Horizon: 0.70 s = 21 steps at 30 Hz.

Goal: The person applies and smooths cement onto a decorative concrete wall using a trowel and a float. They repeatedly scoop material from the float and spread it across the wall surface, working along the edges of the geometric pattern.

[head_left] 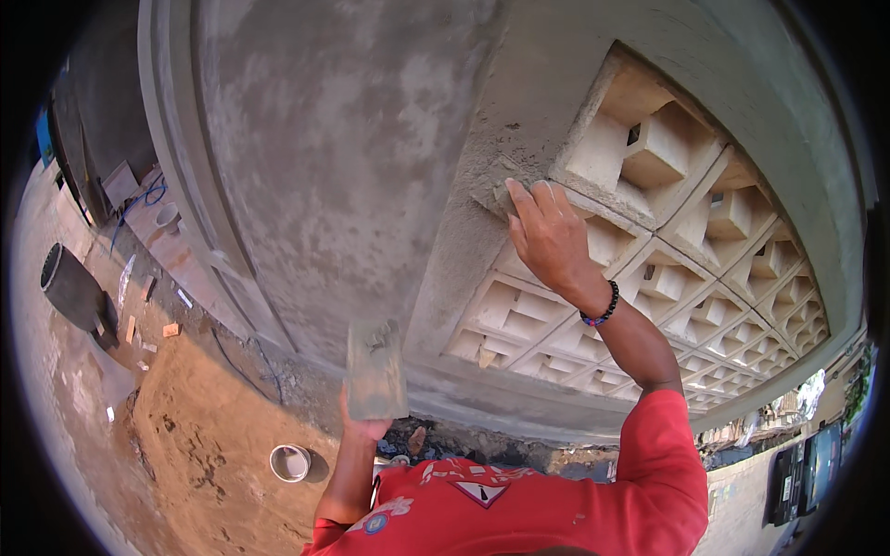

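Observation:
My right hand [547,227] reaches up to the grey plastered wall [324,139], its fingers closed on a small, flat trowel [496,187] caked in mortar. The trowel lies against the rough, wet-looking strip beside the pale breeze-block screen [654,269]. Its handle is hidden by my fingers. Lower down, my left hand [366,426] grips a rectangular plastering float [377,385] by its lower end, mostly from behind. A dab of mortar sits near the float's upper end. The float is held up in front of the lower wall.
A sand pile [222,408] spreads over the ground at lower left, with a white bucket [290,462] on it. Farther left stands a dark drum [72,287], near brick pieces [171,330] and a blue hose [148,193]. A dark vehicle [805,473] is at far right.

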Each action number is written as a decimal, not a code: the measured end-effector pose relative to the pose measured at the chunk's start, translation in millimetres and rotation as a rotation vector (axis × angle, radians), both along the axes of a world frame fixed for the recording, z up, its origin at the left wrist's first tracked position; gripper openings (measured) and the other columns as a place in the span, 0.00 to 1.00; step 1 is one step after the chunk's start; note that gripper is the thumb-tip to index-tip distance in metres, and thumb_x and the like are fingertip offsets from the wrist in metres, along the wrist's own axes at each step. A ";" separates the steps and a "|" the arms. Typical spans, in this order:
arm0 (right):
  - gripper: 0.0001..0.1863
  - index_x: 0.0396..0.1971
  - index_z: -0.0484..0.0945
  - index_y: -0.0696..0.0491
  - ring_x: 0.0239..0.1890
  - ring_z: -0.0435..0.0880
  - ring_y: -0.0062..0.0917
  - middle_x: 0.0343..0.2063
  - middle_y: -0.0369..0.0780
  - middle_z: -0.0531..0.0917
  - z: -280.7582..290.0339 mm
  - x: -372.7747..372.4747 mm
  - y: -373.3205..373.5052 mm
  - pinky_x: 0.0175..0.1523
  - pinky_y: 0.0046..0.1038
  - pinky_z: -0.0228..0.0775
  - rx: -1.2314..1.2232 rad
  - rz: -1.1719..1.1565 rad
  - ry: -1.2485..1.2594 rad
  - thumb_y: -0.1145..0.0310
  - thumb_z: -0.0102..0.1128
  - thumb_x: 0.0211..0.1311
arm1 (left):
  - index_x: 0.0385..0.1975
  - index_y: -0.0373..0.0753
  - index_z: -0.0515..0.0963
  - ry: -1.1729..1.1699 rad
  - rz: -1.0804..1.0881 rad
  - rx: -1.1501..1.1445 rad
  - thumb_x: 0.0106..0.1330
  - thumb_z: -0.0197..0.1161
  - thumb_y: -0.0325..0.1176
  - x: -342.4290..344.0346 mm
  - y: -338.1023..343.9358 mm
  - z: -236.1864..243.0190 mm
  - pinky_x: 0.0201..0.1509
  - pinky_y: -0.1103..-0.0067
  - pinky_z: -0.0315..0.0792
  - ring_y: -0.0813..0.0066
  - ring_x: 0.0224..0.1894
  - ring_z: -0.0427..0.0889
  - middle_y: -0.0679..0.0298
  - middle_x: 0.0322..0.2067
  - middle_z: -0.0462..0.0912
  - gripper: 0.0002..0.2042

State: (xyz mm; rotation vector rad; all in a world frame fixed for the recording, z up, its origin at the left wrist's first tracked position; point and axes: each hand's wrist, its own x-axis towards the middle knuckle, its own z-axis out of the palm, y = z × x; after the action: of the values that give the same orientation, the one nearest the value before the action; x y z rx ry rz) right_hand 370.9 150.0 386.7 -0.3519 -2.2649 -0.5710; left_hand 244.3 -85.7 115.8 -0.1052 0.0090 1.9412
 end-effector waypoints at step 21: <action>0.21 0.48 0.74 0.55 0.38 0.74 0.36 0.34 0.43 0.76 117.5 -0.3 -14.8 0.43 0.33 0.69 0.236 -0.058 0.116 0.77 0.59 0.51 | 0.51 0.39 0.72 0.032 0.013 -0.076 0.67 0.46 0.44 -13.5 -4.8 -1.9 0.52 0.67 0.74 0.62 0.48 0.79 0.60 0.47 0.79 0.20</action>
State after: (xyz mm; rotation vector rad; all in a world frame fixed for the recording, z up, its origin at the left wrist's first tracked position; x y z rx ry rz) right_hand 370.6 135.3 504.2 -0.3244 -2.0552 -0.8185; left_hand 230.8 -90.5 113.9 -0.1251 0.1034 1.9555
